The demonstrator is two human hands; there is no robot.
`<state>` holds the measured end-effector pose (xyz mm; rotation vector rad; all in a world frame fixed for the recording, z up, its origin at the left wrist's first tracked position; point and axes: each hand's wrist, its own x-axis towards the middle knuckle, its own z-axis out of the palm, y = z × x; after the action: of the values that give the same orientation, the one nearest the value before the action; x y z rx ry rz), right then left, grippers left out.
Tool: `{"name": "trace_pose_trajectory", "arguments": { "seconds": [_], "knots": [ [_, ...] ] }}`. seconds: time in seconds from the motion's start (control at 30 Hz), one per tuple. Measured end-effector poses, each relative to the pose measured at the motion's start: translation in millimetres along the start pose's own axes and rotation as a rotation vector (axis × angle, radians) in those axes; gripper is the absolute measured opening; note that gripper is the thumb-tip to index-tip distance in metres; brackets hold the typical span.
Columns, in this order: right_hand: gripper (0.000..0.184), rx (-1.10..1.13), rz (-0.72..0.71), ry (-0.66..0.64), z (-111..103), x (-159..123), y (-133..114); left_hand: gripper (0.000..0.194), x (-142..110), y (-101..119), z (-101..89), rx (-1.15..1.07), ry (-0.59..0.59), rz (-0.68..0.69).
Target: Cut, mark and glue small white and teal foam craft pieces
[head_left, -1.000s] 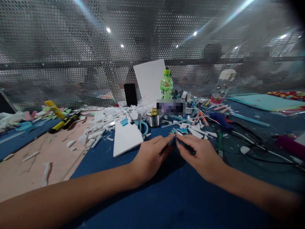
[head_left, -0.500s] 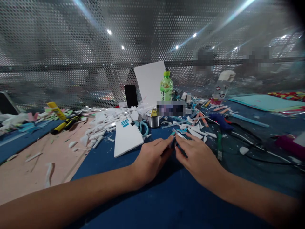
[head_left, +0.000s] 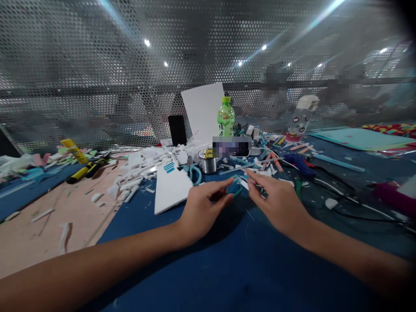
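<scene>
My left hand pinches a small teal-blue piece between thumb and fingertips, just above the blue tabletop. Facing it a short way to the right, my right hand has its thumb and fingers closed together; what they hold, if anything, is too small to make out. A thin thread-like strand shows below the gap between the hands. Left of my left hand lies a white foam board with blue strips on it. Scissors with light-blue handles rest against its far edge.
Behind the hands stand a spool, a green tea bottle and a black phone. White foam scraps spread to the left. On the right are a blue tool with cables, a tumbler and teal sheets.
My hands have moved apart slightly; the right one shifted a little to the right. More of the teal-blue piece in my left fingers shows now.
</scene>
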<state>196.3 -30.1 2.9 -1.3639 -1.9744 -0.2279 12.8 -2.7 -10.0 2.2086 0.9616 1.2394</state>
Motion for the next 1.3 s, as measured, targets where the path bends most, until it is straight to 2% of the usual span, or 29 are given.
{"name": "trace_pose_trajectory", "arguments": {
  "seconds": [0.13,0.23,0.3,0.43,0.53,0.67,0.77,0.87,0.93,1.03,1.1,1.17,1.3],
  "knots": [
    [0.034,0.062,0.062,-0.055,-2.7,4.7,11.9,0.032,1.5,-2.5,1.0,-0.273,-0.031,-0.144],
    [0.031,0.163,0.128,-0.071,-3.8,6.3,13.7,0.032,2.0,-3.3,1.5,-0.375,-0.040,-0.204],
    [0.027,0.359,0.196,-0.105,-4.4,6.7,10.8,0.032,1.8,-2.9,0.9,-0.355,-0.030,-0.227],
    [0.029,0.814,0.328,-0.269,-4.5,6.1,1.2,0.031,1.2,-1.9,-1.4,-0.263,-0.003,-0.215],
    [0.027,1.013,0.425,-0.337,-2.9,5.4,-3.8,0.030,1.9,-2.2,-2.5,-0.191,0.029,-0.147],
    [0.026,1.202,0.578,-0.355,0.1,6.6,-5.2,0.035,4.1,-1.3,-2.7,-0.159,0.029,-0.084],
    [0.023,1.292,0.687,-0.350,-0.1,9.0,-4.2,0.039,5.0,0.7,-2.6,-0.163,-0.001,-0.094],
    [0.021,1.362,0.771,-0.334,-1.8,11.4,-2.9,0.033,5.6,0.5,-2.9,-0.154,-0.001,-0.092],
    [0.021,1.406,0.775,-0.348,-2.4,12.3,-1.9,0.029,6.1,-1.3,-3.1,-0.149,0.024,-0.096],
    [0.026,1.451,0.750,-0.405,-1.9,12.7,-0.6,0.040,6.8,-4.3,-3.4,-0.115,0.032,-0.089],
    [0.031,1.449,0.739,-0.425,-1.3,12.5,-0.4,0.048,7.3,-5.6,-3.5,-0.056,-0.025,-0.048],
    [0.034,1.434,0.727,-0.436,-1.3,11.8,-0.7,0.048,7.7,-6.5,-3.5,-0.009,-0.112,0.003],
    [0.044,1.427,0.754,-0.427,-2.4,9.1,-1.8,0.057,8.8,-8.1,-3.1,-0.065,-0.227,0.044]
  ]
}}
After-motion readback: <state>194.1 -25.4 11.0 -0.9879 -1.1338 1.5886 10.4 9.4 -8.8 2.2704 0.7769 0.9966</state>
